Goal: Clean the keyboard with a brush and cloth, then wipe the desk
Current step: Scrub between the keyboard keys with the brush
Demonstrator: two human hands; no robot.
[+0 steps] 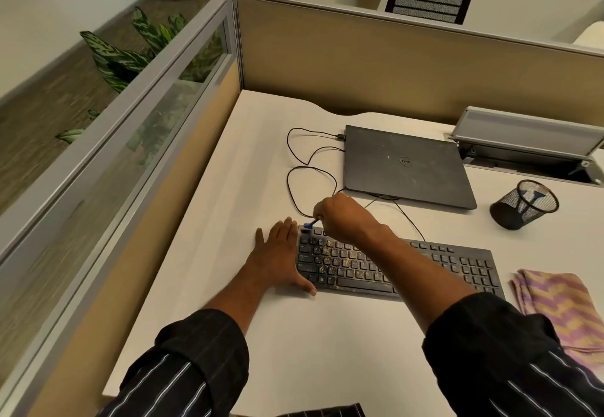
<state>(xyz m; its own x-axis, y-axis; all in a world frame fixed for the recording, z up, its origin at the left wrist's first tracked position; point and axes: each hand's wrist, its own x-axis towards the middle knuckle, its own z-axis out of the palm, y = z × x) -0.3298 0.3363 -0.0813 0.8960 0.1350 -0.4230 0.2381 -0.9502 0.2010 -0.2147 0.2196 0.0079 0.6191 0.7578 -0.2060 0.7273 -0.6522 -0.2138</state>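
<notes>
The right hand [343,217] is curled around a small blue brush [310,223], whose tip sits at the far left corner of the black keyboard [457,263]. Yellowish crumbs speckle the left-hand keys. The left hand [281,253] lies flat with straight fingers on the white desk [261,155], touching the keyboard's left edge. The striped cloth [555,305] lies folded just beside the keyboard's right end, well apart from both hands

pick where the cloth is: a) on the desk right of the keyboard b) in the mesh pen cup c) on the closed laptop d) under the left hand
a: the striped cloth lies on the desk, just right of the keyboard.
</notes>
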